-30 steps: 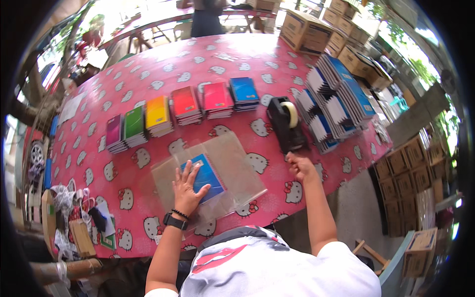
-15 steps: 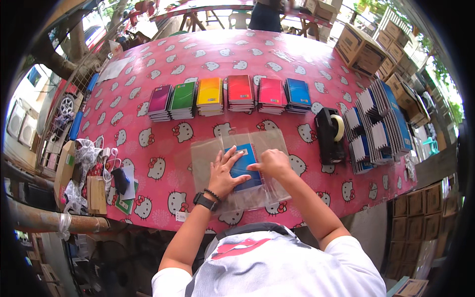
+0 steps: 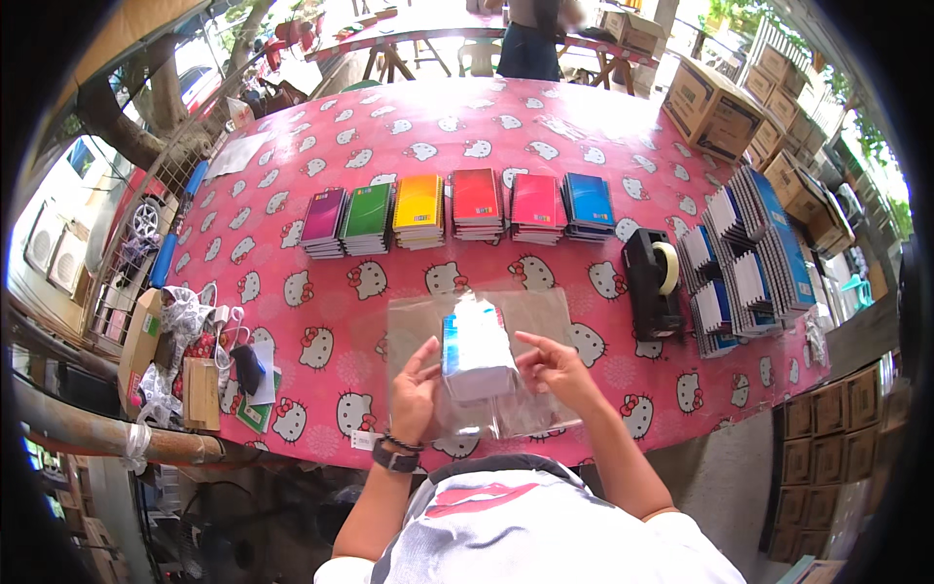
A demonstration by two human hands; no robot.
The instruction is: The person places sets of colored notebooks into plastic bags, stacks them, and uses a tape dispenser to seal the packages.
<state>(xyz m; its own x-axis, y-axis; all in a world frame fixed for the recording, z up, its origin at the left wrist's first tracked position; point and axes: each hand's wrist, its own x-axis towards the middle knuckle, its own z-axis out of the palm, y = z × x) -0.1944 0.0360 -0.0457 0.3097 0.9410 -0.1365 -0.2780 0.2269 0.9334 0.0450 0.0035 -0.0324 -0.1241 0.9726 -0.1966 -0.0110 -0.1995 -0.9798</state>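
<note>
A stack of blue-covered notebooks (image 3: 450, 343) sits in front of me inside clear plastic (image 3: 476, 326), which throws a bright glare over the top cover. White page edges show on the side facing me. Beneath it lies a translucent greyish plastic sheet (image 3: 545, 311). My left hand (image 3: 415, 397) is at the stack's left side, fingers apart; whether its fingertips touch the wrap I cannot tell. On the other side, my right hand (image 3: 561, 374) has its fingers spread, the index pointing toward the stack. Neither hand grips anything.
Purple, green, yellow, red, pink and blue notebook stacks (image 3: 475, 204) stand in a row beyond. To the right are a black tape dispenser (image 3: 650, 292) and piled notebooks (image 3: 749, 258). A carton (image 3: 710, 109) occupies the far right corner; a wooden block (image 3: 201, 392) lies left.
Both hands have come off the blue cover and moved apart to the stack's two sides. The clear plastic now covers the cover with glare, and the stack's near page edges show.
</note>
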